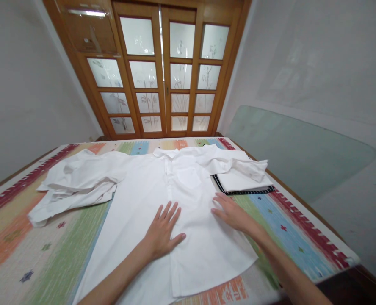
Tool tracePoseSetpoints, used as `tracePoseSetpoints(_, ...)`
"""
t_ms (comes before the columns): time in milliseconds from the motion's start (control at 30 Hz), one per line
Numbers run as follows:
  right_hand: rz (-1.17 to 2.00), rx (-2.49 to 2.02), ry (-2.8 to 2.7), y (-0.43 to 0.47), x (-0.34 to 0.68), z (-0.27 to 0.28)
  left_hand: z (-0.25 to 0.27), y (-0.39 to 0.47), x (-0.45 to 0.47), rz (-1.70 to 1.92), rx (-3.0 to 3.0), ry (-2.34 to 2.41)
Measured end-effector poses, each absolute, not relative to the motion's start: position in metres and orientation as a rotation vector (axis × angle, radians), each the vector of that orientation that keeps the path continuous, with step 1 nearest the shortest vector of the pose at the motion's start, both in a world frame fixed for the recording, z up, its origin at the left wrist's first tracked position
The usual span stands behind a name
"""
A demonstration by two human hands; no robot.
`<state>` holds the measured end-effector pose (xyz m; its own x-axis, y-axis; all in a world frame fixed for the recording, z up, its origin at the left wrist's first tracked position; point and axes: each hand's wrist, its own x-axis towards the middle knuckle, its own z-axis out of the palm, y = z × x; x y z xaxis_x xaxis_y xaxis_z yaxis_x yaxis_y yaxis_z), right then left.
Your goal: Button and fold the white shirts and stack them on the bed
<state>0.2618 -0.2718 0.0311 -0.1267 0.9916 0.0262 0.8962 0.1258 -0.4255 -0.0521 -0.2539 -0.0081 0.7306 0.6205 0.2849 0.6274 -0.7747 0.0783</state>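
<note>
- White shirt (pixel 140 182), your landmark here: front up, spread over the striped tablecloth (pixel 64 245), collar (pixel 165 153) at the far end, hem toward you.
- Your left hand (pixel 164 233): open, palm down, fingers spread, on the shirt's front just beside the button placket (pixel 169 173).
- Your right hand (pixel 230 212): open, fingers loosely extended, at the shirt's right edge, gripping nothing visible. Can't tell how firmly it touches.
- Right of the shirt's body: its sleeve (pixel 239 165) lies across a folded white piece with black trim (pixel 219 184).
- Left of the shirt's body: bunched white fabric (pixel 80 178), running on from the shoulder. Can't tell if it's only sleeve or something under it too.
- Beyond the shirt's collar: glazed wooden doors (pixel 197 63). Off its right side: pale green panel (pixel 289 144) by the wall.
- Step in hand, my read: you're flattening the shirt's front; soft creases show near the right hand.
- Next move calls for flat palms and light outward pressure, one hand anchoring near the placket so the front doesn't skew.
</note>
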Motion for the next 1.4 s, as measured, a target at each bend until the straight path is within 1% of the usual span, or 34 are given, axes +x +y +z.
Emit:
tracePoseSetpoints(133, 0.435, -1.782, -2.275, -0.243, 0.236, 0.013, -0.012, -0.259, -0.053, -0.461, -2.852, -1.060)
tracePoseSetpoints(233, 0.444, -1.777, -2.314, -0.223, 0.226, -0.001, -0.014, -0.263, -0.054, -0.490, -2.837, -1.064)
tracePoseSetpoints(300, 0.390, -1.772, -2.316, -0.212, 0.221, -0.009, -0.014, -0.265, -0.055, -0.495, -2.839, -1.070)
tracePoseSetpoints(400, 0.228, -1.794, -2.244, -0.198, 0.217, -0.017, -0.014, -0.265, -0.055, -0.487, -2.850, -1.077)
tracePoseSetpoints(500, 0.151, -1.873, -2.139, -0.189, 0.217, -0.019, -0.012, -0.264, -0.055, -0.473, -2.868, -1.088)
tracePoseSetpoints(700, 0.134, -1.891, -2.040, -0.182, 0.223, -0.022, -0.013, -0.264, -0.055, -0.448, -2.913, -1.130)
tracePoseSetpoints(800, 0.206, -1.817, -1.906, -0.182, 0.226, -0.026, -0.014, -0.259, -0.056, -0.484, -2.945, -1.226)
tracePoseSetpoints(933, 0.337, -1.720, -1.709, -0.183, 0.232, -0.029, -0.007, -0.229, -0.053, -0.690, -2.927, -1.598)
tracePoseSetpoints(1067, 0.393, -1.617, -1.683, -0.183, 0.238, -0.031, 0.007, -0.178, -0.041, -0.993, -2.821, -2.053)
tracePoseSetpoints(1233, 0.317, -1.699, -1.762, -0.185, 0.236, -0.030, 0.011, -0.128, -0.020, -1.358, -2.672, -2.130)
tracePoseSetpoints(1400, 0.209, -1.825, -1.851, -0.189, 0.230, -0.028, -0.009, -0.112, -0.008, -1.523, -2.457, -2.024)
